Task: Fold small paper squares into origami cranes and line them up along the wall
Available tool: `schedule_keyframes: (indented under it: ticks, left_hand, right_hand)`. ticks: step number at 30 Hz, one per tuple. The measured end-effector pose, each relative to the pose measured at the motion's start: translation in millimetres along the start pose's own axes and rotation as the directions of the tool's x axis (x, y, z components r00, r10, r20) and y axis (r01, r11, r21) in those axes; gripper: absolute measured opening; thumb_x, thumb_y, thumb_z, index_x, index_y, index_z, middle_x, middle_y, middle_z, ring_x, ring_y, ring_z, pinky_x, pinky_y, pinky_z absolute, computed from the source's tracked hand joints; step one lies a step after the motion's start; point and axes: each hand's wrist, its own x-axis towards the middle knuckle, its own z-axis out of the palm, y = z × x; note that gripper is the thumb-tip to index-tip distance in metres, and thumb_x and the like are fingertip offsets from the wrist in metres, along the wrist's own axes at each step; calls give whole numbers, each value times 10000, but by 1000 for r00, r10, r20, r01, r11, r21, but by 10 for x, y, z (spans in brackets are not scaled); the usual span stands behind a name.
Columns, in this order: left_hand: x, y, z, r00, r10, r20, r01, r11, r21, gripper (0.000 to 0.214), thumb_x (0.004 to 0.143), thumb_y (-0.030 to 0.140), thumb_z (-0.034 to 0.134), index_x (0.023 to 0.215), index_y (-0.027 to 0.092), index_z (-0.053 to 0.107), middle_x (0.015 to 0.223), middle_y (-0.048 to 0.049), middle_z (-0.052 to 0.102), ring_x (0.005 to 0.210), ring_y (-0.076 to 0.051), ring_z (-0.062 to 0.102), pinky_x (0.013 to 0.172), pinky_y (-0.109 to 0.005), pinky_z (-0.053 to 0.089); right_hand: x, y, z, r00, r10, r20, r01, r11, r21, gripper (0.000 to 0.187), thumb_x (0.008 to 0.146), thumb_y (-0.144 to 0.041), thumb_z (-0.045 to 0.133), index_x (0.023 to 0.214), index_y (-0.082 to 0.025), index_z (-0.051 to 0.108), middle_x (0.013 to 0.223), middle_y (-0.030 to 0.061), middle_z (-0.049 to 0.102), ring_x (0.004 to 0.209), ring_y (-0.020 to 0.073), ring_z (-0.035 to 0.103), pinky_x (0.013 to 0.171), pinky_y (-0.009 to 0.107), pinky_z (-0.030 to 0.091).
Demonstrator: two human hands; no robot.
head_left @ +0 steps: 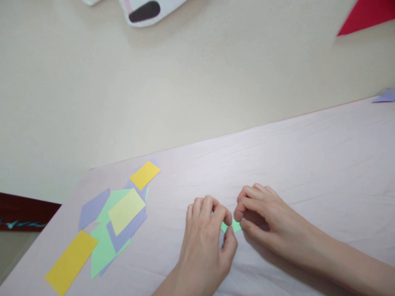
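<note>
A small piece of green paper (232,227) lies low over the cloth-covered table, between my two hands. My left hand (208,230) pinches its left side with thumb and forefinger, the other fingers curled. On the right side of the paper, my right hand (262,213) also has thumb and forefinger closed at its edge. Much of the paper is hidden by my fingers, so its full shape and any folds do not show.
Left of my hands lies a loose pile of yellow, purple and green paper pieces (100,246). A pale cloth (293,164) covers the table up to the wall (200,90). A purple paper piece (385,96) sits at the far right. Red (370,16) and white (146,18) shapes show on the wall.
</note>
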Motion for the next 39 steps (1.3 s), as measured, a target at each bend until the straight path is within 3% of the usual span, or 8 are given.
schedule_keyframes:
  ticks: [4, 23, 30, 39]
  left_hand:
    - [17, 27, -3, 1000, -5, 8, 5, 1000, 11, 163, 795, 69, 506, 863, 216, 485, 944, -41, 499, 911, -248, 453, 793, -436, 373]
    - [-12, 116, 10, 999, -34, 17, 33, 998, 45, 208, 768, 40, 450, 889, 208, 436, 940, -63, 479, 914, -274, 427, 797, -492, 374]
    - [-16, 128, 7, 999, -36, 24, 34, 998, 53, 206, 781, 40, 441, 906, 204, 438, 960, -70, 477, 930, -280, 426, 804, -494, 372]
    - [-26, 143, 8, 997, -76, 6, 76, 996, 55, 271, 725, 11, 437, 905, 213, 452, 959, -57, 485, 945, -270, 435, 823, -447, 370]
  right_hand:
    - [-5, -67, 31, 999, 39, -29, -40, 999, -31, 118, 754, -88, 616, 781, -199, 584, 870, 20, 574, 861, 215, 489, 773, 371, 344]
    - [0, -84, 74, 999, 17, -52, -23, 994, -105, 84, 752, -116, 588, 760, -192, 554, 849, 18, 547, 817, 202, 458, 746, 358, 305]
    - [30, -110, 55, 999, 31, -24, -33, 996, -83, 130, 722, -71, 564, 769, -192, 563, 858, 18, 546, 830, 204, 461, 759, 364, 315]
    - [3, -9, -19, 1000, -1, 3, 1, 1000, 21, 343, 654, 68, 443, 815, -199, 586, 878, 18, 562, 846, 201, 479, 754, 348, 324]
